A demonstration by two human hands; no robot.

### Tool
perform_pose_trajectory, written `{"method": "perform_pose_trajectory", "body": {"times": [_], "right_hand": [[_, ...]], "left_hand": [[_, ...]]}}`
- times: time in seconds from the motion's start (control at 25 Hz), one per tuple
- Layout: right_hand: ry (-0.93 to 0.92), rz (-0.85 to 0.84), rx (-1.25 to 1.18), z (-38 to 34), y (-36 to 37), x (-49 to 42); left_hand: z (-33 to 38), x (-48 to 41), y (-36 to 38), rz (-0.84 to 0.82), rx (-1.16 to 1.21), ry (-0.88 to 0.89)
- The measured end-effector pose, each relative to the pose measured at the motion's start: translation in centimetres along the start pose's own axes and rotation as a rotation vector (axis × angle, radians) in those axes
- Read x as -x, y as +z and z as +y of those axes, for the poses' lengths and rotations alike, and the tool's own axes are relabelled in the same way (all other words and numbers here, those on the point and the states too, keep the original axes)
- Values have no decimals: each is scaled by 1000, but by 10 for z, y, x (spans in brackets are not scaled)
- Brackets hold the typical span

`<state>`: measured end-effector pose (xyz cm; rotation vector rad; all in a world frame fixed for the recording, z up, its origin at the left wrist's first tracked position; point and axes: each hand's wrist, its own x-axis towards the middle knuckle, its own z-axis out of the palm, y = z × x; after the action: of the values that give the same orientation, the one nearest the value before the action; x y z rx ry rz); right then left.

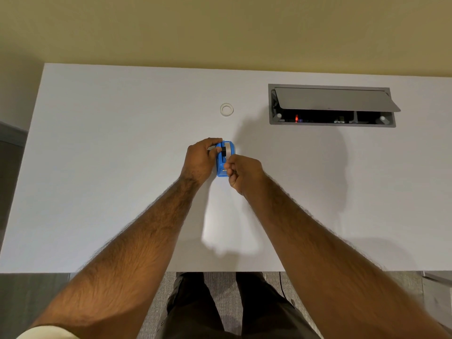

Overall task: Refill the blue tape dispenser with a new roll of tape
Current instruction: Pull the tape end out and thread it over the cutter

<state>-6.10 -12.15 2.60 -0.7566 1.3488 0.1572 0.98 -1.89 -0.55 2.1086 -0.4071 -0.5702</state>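
The blue tape dispenser (222, 165) sits on the white desk (110, 167) near its middle, with a roll of tape (228, 149) seated in its far end. My left hand (200, 160) grips the dispenser's left side, thumb on the black hub. My right hand (241, 172) is at the dispenser's near right, with its fingers pinched together at the cutter end, apparently on the tape's loose end. A small white ring, an empty tape core (226, 109), lies flat on the desk farther back.
A grey cable box (331, 105) is set into the desk at the back right, its lid tilted open. The yellowish wall rises behind the desk. My legs and grey carpet show below the desk's near edge.
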Motion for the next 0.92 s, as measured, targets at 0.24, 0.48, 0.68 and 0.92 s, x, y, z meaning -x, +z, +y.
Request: {"method": "perform_pose_trajectory", "body": {"times": [0.24,0.48,0.68,0.92], "right_hand": [[-9,-48,19,7,-6,2],[-77,-46,79,4,-8,2],[-75,-37,111,3,-8,5],[-53,-46,122,3,-8,7]], "left_hand": [[-8,-3,-3,-73,-114,25],[-20,-6,-14,-460,-170,55],[-26,-6,-17,-501,-173,123],[-30,5,0,-264,-265,181]]}}
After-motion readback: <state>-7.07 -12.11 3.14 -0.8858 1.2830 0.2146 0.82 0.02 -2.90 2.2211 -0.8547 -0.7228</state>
